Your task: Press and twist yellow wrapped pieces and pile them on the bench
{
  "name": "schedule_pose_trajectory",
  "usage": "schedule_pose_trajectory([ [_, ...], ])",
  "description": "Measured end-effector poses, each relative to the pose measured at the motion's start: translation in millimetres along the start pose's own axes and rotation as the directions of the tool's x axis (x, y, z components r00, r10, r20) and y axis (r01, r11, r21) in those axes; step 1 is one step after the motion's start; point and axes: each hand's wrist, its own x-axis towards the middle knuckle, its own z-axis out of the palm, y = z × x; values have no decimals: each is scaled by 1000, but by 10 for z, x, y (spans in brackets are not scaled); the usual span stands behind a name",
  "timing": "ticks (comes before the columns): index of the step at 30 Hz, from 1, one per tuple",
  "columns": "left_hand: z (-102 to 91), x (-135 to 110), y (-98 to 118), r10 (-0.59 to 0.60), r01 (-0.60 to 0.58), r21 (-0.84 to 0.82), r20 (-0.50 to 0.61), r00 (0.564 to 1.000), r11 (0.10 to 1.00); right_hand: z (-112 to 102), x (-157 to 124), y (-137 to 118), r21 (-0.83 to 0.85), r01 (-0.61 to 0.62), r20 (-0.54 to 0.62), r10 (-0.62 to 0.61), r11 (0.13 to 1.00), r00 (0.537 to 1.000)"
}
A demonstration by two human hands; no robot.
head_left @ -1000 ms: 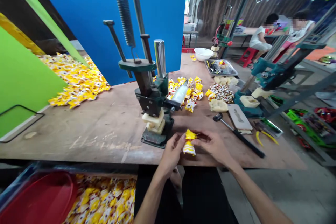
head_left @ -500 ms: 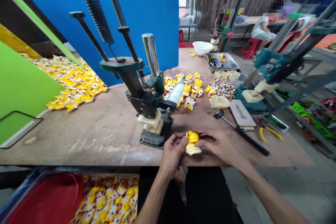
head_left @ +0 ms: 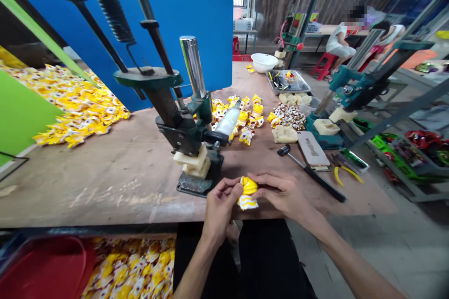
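Observation:
A small yellow-and-white toy figure [head_left: 249, 192] is held between my two hands, just above the table's front edge. My left hand [head_left: 223, 201] pinches its left side between thumb and fingers. From the other side, my right hand [head_left: 280, 192] grips it with thumb and fingertips. Just beyond my left hand stands a green hand press [head_left: 198, 182] with cream-coloured mould blocks [head_left: 192, 161] in it. Its handle is wrapped in a pale cover [head_left: 227, 121]. Behind the handle lie several similar yellow-and-white figures [head_left: 247, 135].
To the right are a hammer [head_left: 315, 173], a flat pale phone-like slab [head_left: 313, 149], yellow-handled pliers [head_left: 347, 175] and a second press [head_left: 324, 138]. Small parts [head_left: 289, 117] and a metal tray [head_left: 289, 81] lie further back. A red basin [head_left: 45, 266] is below left. People [head_left: 338, 39] sit in the background.
The whole view has shifted, so the bench and presses appear further left. Both hands keep hold of the toy figure, with little change in their grip.

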Motion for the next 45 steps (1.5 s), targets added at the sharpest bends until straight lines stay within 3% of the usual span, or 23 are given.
schedule_pose_trajectory([
  [6,70,-31,-16,6,-8,-85,-22,1000,996,-17,-17,-109,-31,28,-63,-30,999,998],
  [13,140,-89,79,67,-70,-31,-86,994,997,-33,17,-171,-62,60,-60,-64,996,996],
  [18,163,-131,89,113,-113,5,-132,985,994,39,-16,-156,124,-43,-108,57,991,993],
  [22,180,-154,120,92,-94,-13,-130,987,995,78,-50,-125,313,-164,-37,185,935,982],
  [25,196,-159,145,39,-46,-51,-122,992,998,84,-42,-91,374,-172,-22,194,911,981],
  [31,261,-160,168,-1,-1,-43,-67,998,999,74,-56,-34,377,-100,-93,145,921,985],
  [38,245,-141,98,8,-14,-69,-77,997,998,56,-85,-28,183,-35,-104,55,982,993],
  [45,252,-161,75,171,-161,85,-118,978,983,37,-31,-15,83,30,-65,-25,996,998],
])
